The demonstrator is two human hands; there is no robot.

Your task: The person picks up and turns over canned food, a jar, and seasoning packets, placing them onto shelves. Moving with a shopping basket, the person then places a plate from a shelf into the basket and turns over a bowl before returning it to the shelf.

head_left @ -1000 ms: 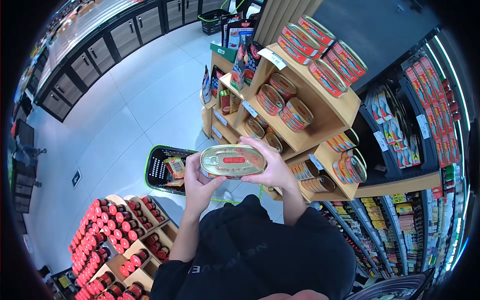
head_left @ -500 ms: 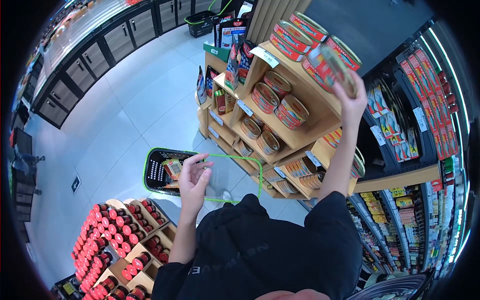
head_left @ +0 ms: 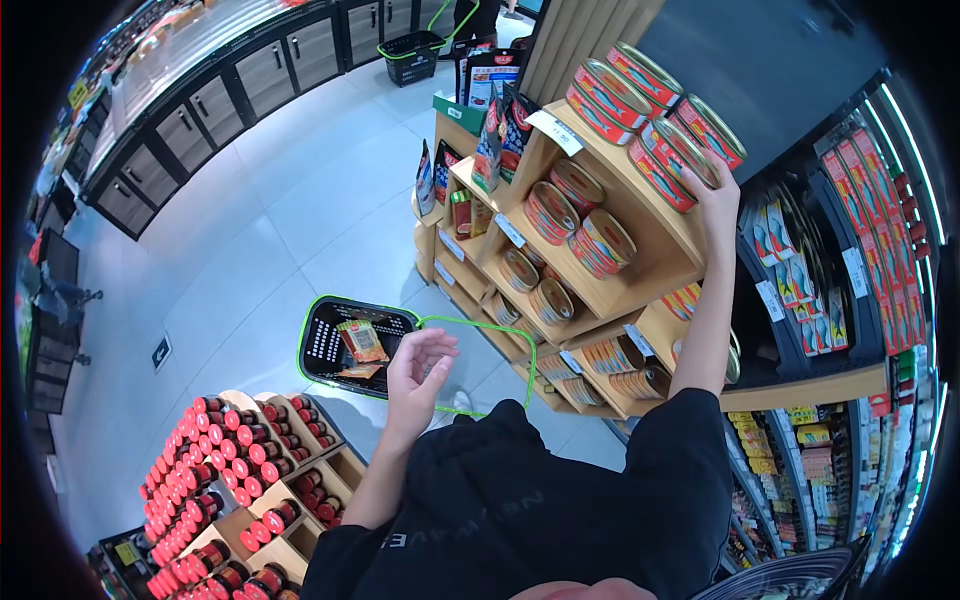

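Note:
My right hand (head_left: 716, 190) is at the top of the wooden shelf, its fingers around the end of an oval red fish can (head_left: 680, 152). That can rests on another can in the stack, beside more red cans (head_left: 608, 95). My left hand (head_left: 422, 372) hangs empty with fingers apart, just right of the black basket (head_left: 312, 345). Several packets (head_left: 362, 342) lie inside the basket, whose green handle rests to the right.
The wooden shelf (head_left: 640, 262) holds more oval cans and bagged goods. Red-lidded jars (head_left: 235, 450) fill a stand at lower left. A second basket (head_left: 410, 62) stands on the floor near a person's dark-clothed legs (head_left: 478, 18) at the top.
The can went from between both hands over to the stack on the shelf top, carried by my right hand. My left hand let go of it and opened.

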